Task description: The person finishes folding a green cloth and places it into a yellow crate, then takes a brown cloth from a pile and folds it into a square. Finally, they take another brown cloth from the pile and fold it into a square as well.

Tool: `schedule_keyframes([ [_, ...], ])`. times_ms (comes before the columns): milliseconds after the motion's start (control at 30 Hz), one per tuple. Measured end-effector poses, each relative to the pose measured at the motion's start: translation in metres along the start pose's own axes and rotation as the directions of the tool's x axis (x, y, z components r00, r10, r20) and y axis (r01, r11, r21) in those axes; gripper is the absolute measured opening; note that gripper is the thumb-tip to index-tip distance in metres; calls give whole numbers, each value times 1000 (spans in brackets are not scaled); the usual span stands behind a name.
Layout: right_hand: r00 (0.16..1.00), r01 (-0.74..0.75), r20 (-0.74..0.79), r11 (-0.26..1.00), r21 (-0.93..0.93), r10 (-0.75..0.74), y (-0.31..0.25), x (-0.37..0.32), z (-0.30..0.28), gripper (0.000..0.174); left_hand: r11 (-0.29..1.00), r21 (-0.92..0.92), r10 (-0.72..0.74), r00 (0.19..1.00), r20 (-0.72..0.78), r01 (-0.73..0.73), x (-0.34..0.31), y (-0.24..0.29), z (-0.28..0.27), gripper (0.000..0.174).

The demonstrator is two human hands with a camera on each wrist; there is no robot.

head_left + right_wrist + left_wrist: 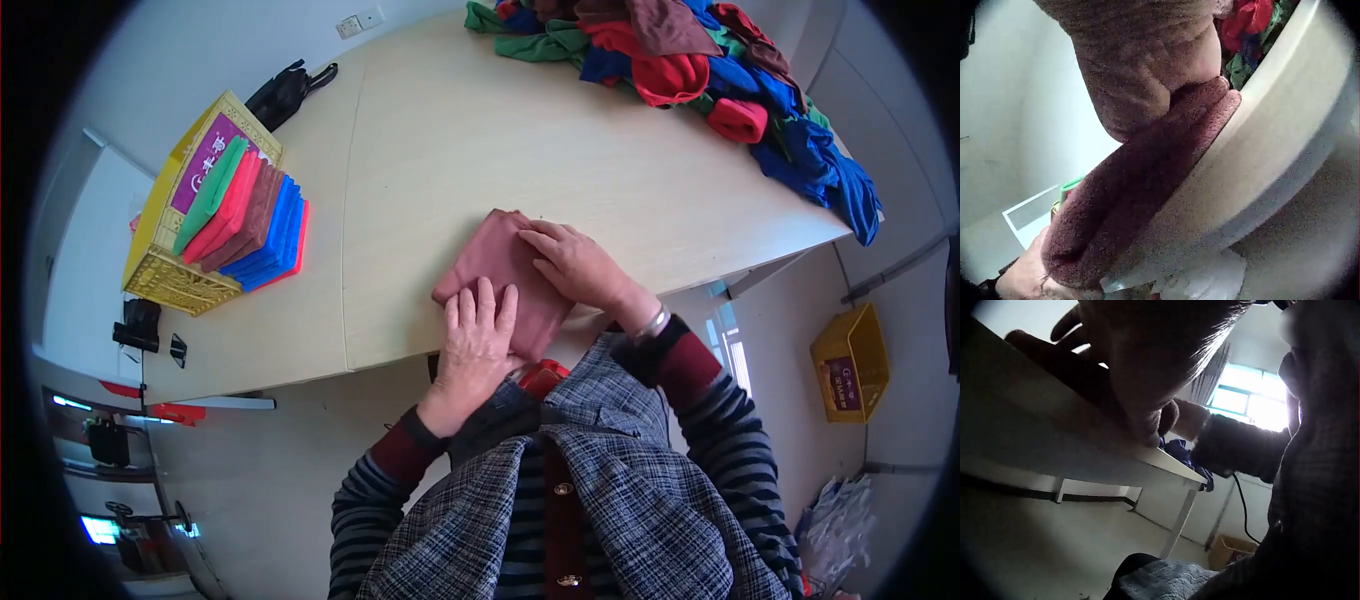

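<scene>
A folded brownish-pink cloth (505, 265) lies at the table's front edge. My left hand (474, 345) rests on its near left part with the fingers spread and fairly straight. On the far right part lies my right hand (580, 266), its fingers extended over the cloth. Seen from the right wrist, the cloth (1141, 169) shows thick, rounded folded layers under the right hand (1141, 69). The left wrist view is dark, with the left hand (1141, 356) over the cloth's edge.
Folded green, red, brown and blue cloths (240, 215) stand against a yellow basket (185, 285) on the left. A loose heap of coloured cloths (690, 70) covers the table's far right. A black bag (285, 95) lies behind the basket; another yellow basket (850, 362) is at right.
</scene>
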State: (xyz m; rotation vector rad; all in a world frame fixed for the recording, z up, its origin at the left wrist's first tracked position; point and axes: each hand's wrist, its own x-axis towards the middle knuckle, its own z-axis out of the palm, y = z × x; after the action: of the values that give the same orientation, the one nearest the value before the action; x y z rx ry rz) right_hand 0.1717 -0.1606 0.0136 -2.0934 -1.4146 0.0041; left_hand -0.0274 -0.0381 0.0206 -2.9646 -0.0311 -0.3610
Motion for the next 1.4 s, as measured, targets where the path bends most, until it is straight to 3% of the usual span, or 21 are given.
schedule_keyframes([
  [67,994,86,66,996,33,-88,6,20,-1,45,995,24,-96,995,20,96,11,17,-2,100],
  [133,991,123,54,990,-75,-119,7,39,-2,39,963,74,-263,963,52,259,29,29,-4,96],
  [200,989,146,51,981,-127,-141,-3,46,-1,37,946,67,-322,939,122,316,52,36,-6,92],
  [267,998,64,-29,971,231,-59,-24,43,-7,39,909,42,-411,876,253,415,71,38,-9,85],
  [300,999,22,-53,914,405,0,-29,38,-7,40,907,38,-414,874,255,419,70,36,-12,85],
  [333,999,18,-49,914,405,2,-29,33,-5,40,914,-65,-374,894,246,401,66,30,-17,83],
  [400,995,27,-97,992,121,-15,-27,24,1,43,904,-260,-289,933,215,340,58,15,-22,77],
  [433,993,23,-116,999,-23,-26,-25,22,4,45,905,-259,-283,933,223,337,55,8,-14,77],
  [533,998,27,-59,990,-141,-36,-14,20,11,50,965,-180,-219,962,-161,189,44,-13,20,65],
  [667,999,-10,-41,960,-280,-1,-10,23,21,56,905,-357,-256,966,-26,230,44,-25,31,62],
  [833,995,-97,-21,950,-297,95,-10,21,28,63,897,-358,-282,959,-12,259,42,-27,29,62],
  [967,997,-70,-55,952,-297,57,-8,19,29,63,931,-304,-215,977,-11,202,55,-50,8,54],
  [1033,998,-54,-46,945,-323,41,-12,21,25,63,888,-384,-217,966,140,255,72,-76,-12,40],
  [1067,999,-43,-38,936,-349,32,-15,22,22,63,890,-378,-220,966,138,256,80,-87,-9,40],
  [1133,999,-29,-39,927,-374,16,-20,25,20,64,889,-444,-217,956,-197,110,95,-107,6,25],
  [1167,999,-16,-49,923,-383,-3,-23,28,19,64,893,-437,-214,955,-206,105,100,-113,12,25],
  [1267,996,-7,-82,914,-405,-28,-28,32,20,64,834,-520,-195,980,38,186,116,-123,25,19],
  [1400,992,-88,-111,947,-309,56,-23,32,29,65,768,-611,-207,977,49,193,122,-126,36,16],
])
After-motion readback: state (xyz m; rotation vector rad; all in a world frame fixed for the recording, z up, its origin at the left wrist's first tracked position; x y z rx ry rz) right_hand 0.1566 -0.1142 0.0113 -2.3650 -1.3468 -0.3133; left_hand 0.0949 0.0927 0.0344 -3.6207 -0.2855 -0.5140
